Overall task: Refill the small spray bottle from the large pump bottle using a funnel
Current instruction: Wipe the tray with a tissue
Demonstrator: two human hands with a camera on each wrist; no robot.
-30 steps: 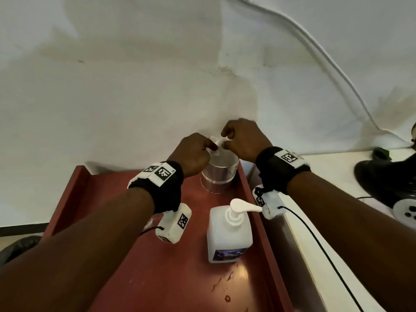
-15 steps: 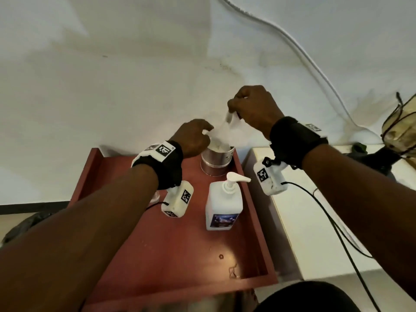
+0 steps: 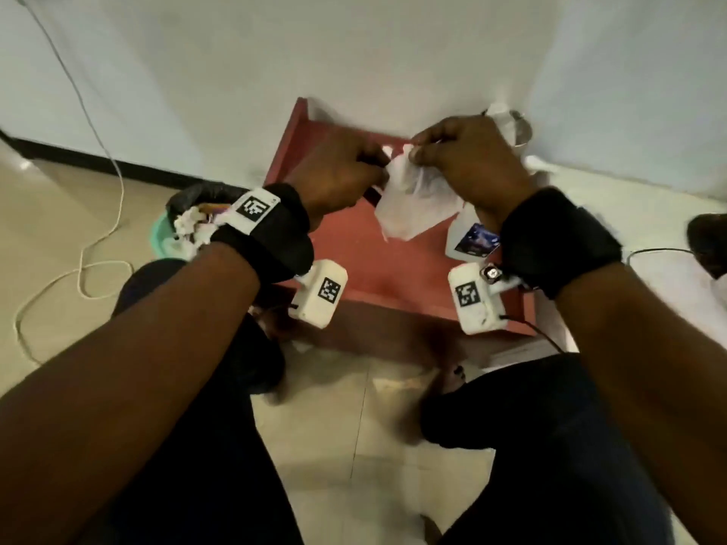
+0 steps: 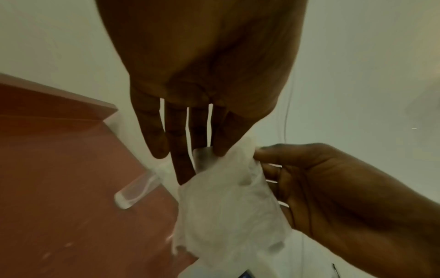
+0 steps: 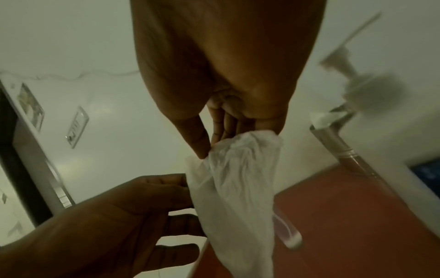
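Observation:
Both hands hold one white tissue (image 3: pixel 413 208) in the air above the red tray (image 3: pixel 393 277). My left hand (image 3: pixel 377 171) pinches its left upper edge and my right hand (image 3: pixel 417 151) pinches the bunched top between thumb and fingers (image 5: pixel 202 148). The large white pump bottle (image 3: pixel 470 238) stands on the tray, mostly hidden behind my right wrist. A small clear bottle (image 4: pixel 135 191) lies on its side on the tray under the tissue (image 4: pixel 226 206); it also shows in the right wrist view (image 5: pixel 285 231).
A metal tin (image 3: pixel 519 127) with tissue sticking out stands at the tray's far right corner against the wall. A green bin (image 3: pixel 173 230) with a black liner and crumpled tissues sits on the floor at left. A white cable (image 3: pixel 98 265) trails on the floor.
A tissue has come out of the tin and both hands have carried it nearer, over the middle of the tray. The head view has tilted down toward the floor and my legs.

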